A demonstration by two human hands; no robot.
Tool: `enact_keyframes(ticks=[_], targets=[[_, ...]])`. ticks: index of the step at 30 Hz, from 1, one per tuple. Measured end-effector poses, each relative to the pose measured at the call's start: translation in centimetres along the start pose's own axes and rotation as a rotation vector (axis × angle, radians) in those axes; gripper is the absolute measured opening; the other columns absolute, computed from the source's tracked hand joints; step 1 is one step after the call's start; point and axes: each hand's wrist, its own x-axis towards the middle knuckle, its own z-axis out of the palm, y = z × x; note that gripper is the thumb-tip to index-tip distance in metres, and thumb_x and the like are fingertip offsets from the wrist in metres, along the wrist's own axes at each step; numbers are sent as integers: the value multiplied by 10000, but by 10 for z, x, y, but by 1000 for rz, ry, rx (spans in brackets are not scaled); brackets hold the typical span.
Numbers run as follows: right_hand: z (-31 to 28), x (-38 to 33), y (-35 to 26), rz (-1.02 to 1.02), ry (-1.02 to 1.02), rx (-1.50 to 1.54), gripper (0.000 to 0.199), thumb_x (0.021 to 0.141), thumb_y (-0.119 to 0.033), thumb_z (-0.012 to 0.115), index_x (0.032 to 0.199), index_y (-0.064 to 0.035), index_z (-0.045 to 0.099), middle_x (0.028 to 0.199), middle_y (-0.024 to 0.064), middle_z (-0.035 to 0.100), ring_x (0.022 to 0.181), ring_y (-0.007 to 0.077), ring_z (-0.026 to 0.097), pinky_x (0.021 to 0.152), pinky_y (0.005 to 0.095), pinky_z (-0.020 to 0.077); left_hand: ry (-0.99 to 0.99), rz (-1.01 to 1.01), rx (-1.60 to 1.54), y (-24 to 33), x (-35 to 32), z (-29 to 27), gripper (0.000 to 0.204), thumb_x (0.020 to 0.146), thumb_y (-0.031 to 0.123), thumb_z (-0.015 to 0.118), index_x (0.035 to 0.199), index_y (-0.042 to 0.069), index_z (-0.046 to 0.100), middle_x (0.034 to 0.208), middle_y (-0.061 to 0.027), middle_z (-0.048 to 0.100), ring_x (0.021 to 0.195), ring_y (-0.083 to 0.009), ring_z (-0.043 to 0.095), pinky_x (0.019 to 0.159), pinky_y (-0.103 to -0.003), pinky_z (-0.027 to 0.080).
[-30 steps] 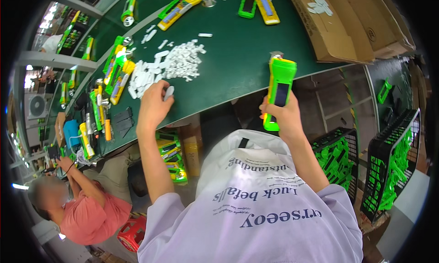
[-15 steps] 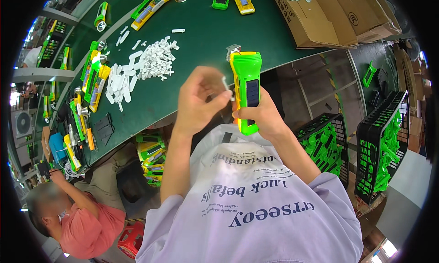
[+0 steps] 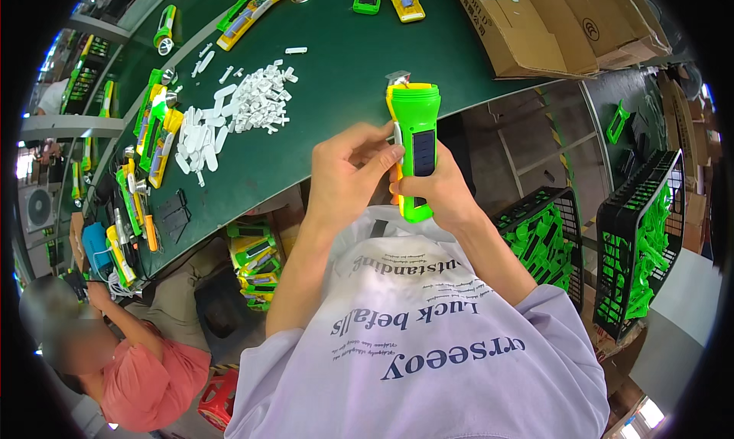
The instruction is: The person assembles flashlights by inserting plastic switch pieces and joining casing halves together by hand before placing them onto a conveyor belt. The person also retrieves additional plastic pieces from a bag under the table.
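Observation:
A green and yellow flashlight (image 3: 415, 106) with a dark panel on its front stands upright, gripped around its lower body by my right hand (image 3: 445, 188), thumb across the front. The clear lens piece (image 3: 397, 77) sticks out at its top left. With thumb and fingers pinched together, my left hand (image 3: 345, 171) presses a narrow white plastic strip (image 3: 397, 133) against the flashlight's left side. My fingers hide part of that strip. On the green table, left of my hands, lie a heap of small white plastic parts (image 3: 264, 99) and a pile of longer white strips (image 3: 200, 141).
Opened flashlights (image 3: 157, 145) and tools lie along the table's left side. A cardboard box (image 3: 527, 34) sits at the far right. Black crates (image 3: 638, 240) of green parts stand right of me. At lower left, a person in a pink shirt (image 3: 157, 385) sits working.
My left hand has moved right, bringing the white strip from beside the flashlight onto its left side. The flashlight has shifted very slightly; my right hand keeps its grip.

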Motion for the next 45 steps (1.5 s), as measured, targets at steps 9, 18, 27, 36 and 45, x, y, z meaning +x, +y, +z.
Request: enact_keyframes(ticks=[9, 18, 27, 36, 45], targets=[[-2, -1, 1, 82, -138, -105, 297, 685, 27, 689, 955, 22, 565, 733, 79, 607, 580, 161, 622, 513, 285, 484, 99, -49, -84, -2, -4, 11, 247, 975, 191, 629, 1029, -48, 656, 819, -27, 662, 718, -64, 585, 655, -230, 484], [-9, -4, -7, 156, -273, 68, 238, 667, 33, 634, 897, 33, 574, 696, 96, 606, 543, 185, 612, 510, 334, 512, 19, -89, -198, 0, -9, 13, 354, 958, 336, 649, 1011, -14, 663, 784, -43, 654, 717, -93, 575, 653, -254, 457], [10, -8, -3, -146, -44, -533, 305, 691, -59, 755, 916, 2, 560, 744, 52, 621, 634, 126, 605, 585, 296, 494, 292, 20, -93, 5, -14, 26, 327, 917, 298, 701, 941, -27, 673, 707, -46, 647, 541, -100, 562, 523, -267, 441], [12, -6, 32, -532, 307, -913, 448, 696, -142, 819, 995, -46, 500, 785, 130, 661, 675, 280, 682, 621, 353, 526, 359, 149, -345, 5, -10, 31, 389, 898, 316, 721, 1068, -24, 638, 854, -84, 706, 749, -113, 646, 700, -249, 496], [9, -4, 42, -645, 350, -874, 508, 667, -143, 852, 1041, -63, 517, 808, 120, 666, 701, 299, 690, 626, 358, 530, 403, 275, -47, 2, -14, 32, 447, 888, 316, 732, 1140, -31, 606, 914, -94, 718, 822, -141, 684, 734, -269, 532]])
